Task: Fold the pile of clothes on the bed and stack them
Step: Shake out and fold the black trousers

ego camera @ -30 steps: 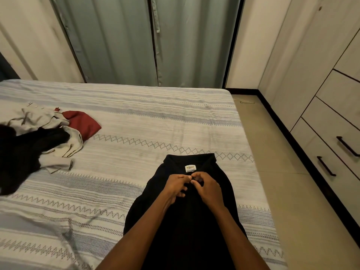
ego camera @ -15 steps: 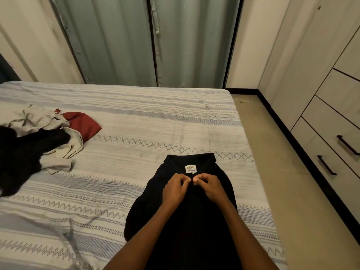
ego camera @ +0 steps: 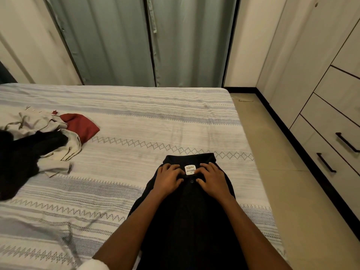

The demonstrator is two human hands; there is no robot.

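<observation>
A black collared shirt [ego camera: 187,217] lies lengthwise on the bed's near right part, collar away from me, with a white neck label [ego camera: 190,169] showing. My left hand [ego camera: 168,179] rests on the shirt just left of the label, fingers spread. My right hand [ego camera: 212,178] rests on it just right of the label, fingers also spread. A button of the placket shows between the two hands. At the bed's left edge lies the unfolded pile [ego camera: 35,145]: black, beige and red garments tangled together.
The bed [ego camera: 146,121] has a striped white and blue-grey cover. Its right edge borders a tan floor strip [ego camera: 292,191]. A wardrobe with drawers [ego camera: 331,121] stands on the right. Grey-green curtains [ego camera: 148,41] hang behind the bed.
Both hands were pinching the shirt's placket together below the label. They have let go, moved apart and up, and now lie flat on either side of the label.
</observation>
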